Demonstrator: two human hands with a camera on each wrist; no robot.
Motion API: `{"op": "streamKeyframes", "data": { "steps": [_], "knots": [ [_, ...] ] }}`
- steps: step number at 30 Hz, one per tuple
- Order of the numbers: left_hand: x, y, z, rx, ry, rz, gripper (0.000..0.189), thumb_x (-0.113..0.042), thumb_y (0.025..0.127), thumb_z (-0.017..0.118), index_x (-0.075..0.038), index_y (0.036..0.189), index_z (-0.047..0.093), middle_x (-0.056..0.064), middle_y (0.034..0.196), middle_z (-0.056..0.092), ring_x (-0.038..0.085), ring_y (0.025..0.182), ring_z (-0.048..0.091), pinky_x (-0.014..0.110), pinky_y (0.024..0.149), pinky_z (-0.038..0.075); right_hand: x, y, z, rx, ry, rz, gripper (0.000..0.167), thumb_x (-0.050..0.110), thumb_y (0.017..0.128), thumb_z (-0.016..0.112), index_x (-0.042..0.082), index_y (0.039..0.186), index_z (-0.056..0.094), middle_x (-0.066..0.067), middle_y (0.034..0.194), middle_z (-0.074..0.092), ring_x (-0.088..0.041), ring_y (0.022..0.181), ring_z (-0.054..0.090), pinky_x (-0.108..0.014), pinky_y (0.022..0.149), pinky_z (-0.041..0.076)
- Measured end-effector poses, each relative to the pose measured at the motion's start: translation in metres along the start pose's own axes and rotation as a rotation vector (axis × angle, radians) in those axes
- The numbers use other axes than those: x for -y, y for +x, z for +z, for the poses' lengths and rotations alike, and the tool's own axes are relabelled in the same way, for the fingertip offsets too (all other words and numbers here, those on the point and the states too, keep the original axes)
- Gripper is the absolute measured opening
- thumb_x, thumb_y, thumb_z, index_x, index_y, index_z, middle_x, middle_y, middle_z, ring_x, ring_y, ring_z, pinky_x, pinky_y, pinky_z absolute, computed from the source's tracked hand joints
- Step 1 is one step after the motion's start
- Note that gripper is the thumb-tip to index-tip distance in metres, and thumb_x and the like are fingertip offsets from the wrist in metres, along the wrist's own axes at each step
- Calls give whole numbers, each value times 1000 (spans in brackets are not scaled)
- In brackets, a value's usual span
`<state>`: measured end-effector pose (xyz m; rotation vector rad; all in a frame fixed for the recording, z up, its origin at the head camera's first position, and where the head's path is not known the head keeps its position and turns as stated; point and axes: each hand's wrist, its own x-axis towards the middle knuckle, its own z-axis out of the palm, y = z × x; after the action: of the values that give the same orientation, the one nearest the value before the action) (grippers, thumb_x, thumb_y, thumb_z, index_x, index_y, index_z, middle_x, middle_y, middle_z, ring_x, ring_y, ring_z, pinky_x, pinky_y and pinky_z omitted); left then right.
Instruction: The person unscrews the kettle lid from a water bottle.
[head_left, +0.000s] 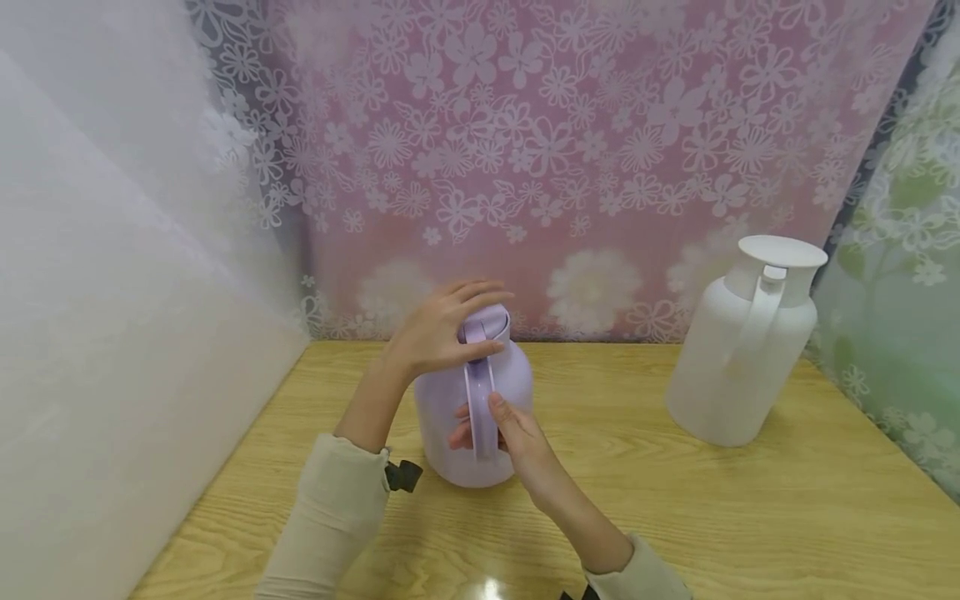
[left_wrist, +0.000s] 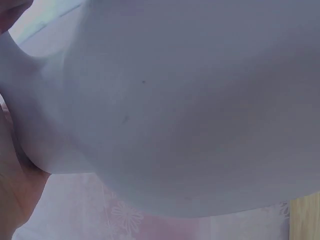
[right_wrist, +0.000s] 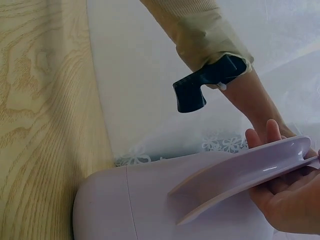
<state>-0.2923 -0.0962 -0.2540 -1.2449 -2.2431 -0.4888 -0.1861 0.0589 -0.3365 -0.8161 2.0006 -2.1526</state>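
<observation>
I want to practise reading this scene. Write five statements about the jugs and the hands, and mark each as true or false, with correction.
1. The right hand holds the handle of the lavender thermos jug. True.
2. The left hand lies flat beside this jug. False: it is at the jug's top.
3. The white thermos jug stands to the right. True.
4. A hand touches the white thermos jug. False: neither does.
5. Both jugs have handles. True.
</observation>
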Motion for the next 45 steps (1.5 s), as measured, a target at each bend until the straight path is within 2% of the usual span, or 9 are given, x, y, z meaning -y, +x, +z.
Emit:
{"op": "streamKeyframes", "data": {
  "steps": [3, 6, 11, 18, 25, 32, 45],
  "knots": [
    [0, 0, 0, 69, -14, -55, 73, -72, 81, 37, -22, 132, 51, -4, 136, 44, 16, 127, 34, 43, 98, 33, 0, 0, 1, -3, 0, 7, 58, 36, 102, 20, -9, 113, 54, -19, 91, 64, -29, 91, 60, -43, 85, 43],
    [0, -1, 0, 100, -23, -105, 64, -67, 81, 46, -25, 128, 54, -6, 133, 47, 13, 124, 37, 42, 96, 34, 0, 0, 2, -3, -3, 8, 58, 37, 102, 20, -8, 114, 54, -18, 91, 64, -28, 91, 59, -43, 85, 43],
    [-2, -1, 0, 111, -49, -175, 50, -59, 77, 59, -29, 116, 62, -9, 126, 52, 10, 119, 40, 39, 92, 37, 0, -1, 4, 2, -2, 15, 57, 36, 102, 19, -7, 113, 54, -16, 89, 63, -27, 91, 58, -43, 84, 43],
    [-6, -1, -3, 132, -81, -259, 46, -56, 77, 62, -28, 114, 63, -8, 127, 52, 13, 121, 40, 43, 93, 35, 2, -2, 7, 9, 10, 44, 56, 37, 102, 19, -6, 114, 52, -12, 88, 62, -27, 91, 57, -43, 86, 41],
    [-12, 2, -4, 142, -70, -285, 46, -53, 78, 62, -26, 115, 63, -9, 127, 51, 13, 121, 39, 44, 96, 31, 4, -2, 6, 21, 1, 51, 57, 39, 102, 17, -6, 114, 51, -11, 89, 61, -26, 92, 56, -46, 88, 39],
    [-14, 4, -3, 148, -53, -311, 45, -52, 78, 61, -28, 116, 62, -8, 129, 50, 14, 122, 39, 45, 95, 31, 5, -2, 5, 2, -11, 60, 59, 39, 102, 17, -8, 112, 51, -13, 89, 63, -27, 93, 56, -43, 88, 40],
    [-17, 6, -2, 149, -39, -348, 44, -52, 79, 60, -28, 117, 60, -5, 131, 49, 17, 123, 38, 47, 97, 29, 6, 0, 6, -34, -17, 76, 59, 40, 101, 18, -7, 108, 52, -13, 87, 63, -26, 92, 57, -48, 89, 38]
  ]
}}
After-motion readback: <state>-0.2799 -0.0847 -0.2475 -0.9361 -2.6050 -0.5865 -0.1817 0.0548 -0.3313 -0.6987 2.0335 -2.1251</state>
